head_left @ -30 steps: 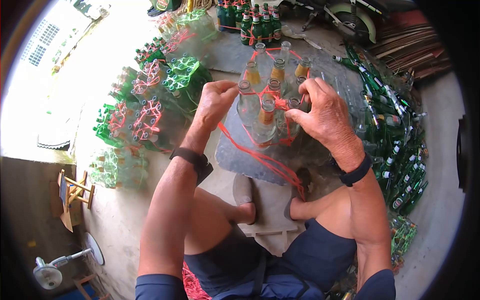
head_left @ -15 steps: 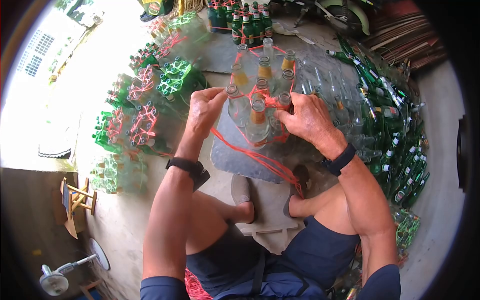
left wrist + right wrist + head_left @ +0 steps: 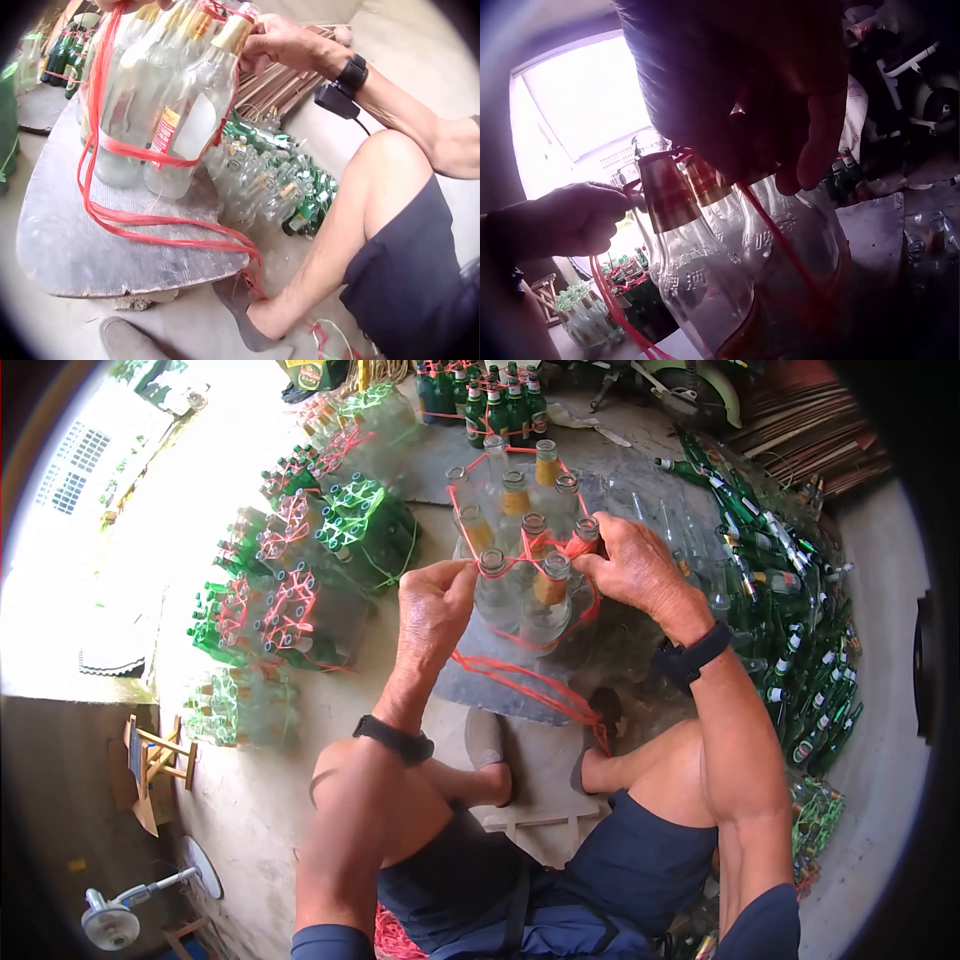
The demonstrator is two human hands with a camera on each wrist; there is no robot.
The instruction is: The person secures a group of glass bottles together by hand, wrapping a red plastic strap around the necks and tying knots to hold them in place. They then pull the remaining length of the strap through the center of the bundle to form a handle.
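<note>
Several clear glass bottles (image 3: 545, 600) stand bundled upright on a grey slab (image 3: 470, 685), red twine around their necks and bodies. My left hand (image 3: 435, 615), at the near-left bottle's neck, pinches red twine; its loose strands (image 3: 520, 680) trail over the slab's edge. At the right side of the bundle my right hand (image 3: 645, 565) has thumb and fingers curled round twine by a bottle neck. The left wrist view shows the twine (image 3: 142, 150) low around the bottles (image 3: 180, 105). Dark in the right wrist view, the right hand (image 3: 742, 82) covers some necks.
Tied bottle bundles (image 3: 290, 605) stand on the floor at left, green bottles (image 3: 505, 410) beyond the slab. Loose green bottles (image 3: 785, 630) lie piled at right. A fan (image 3: 110, 925) and a wooden stool (image 3: 160, 755) are at lower left, a motorcycle wheel (image 3: 705, 395) at the top.
The bundle has turned on the slab, so its bottles stand in a different arrangement. My left hand has moved right and nearer my body; my right hand has shifted slightly away from it.
</note>
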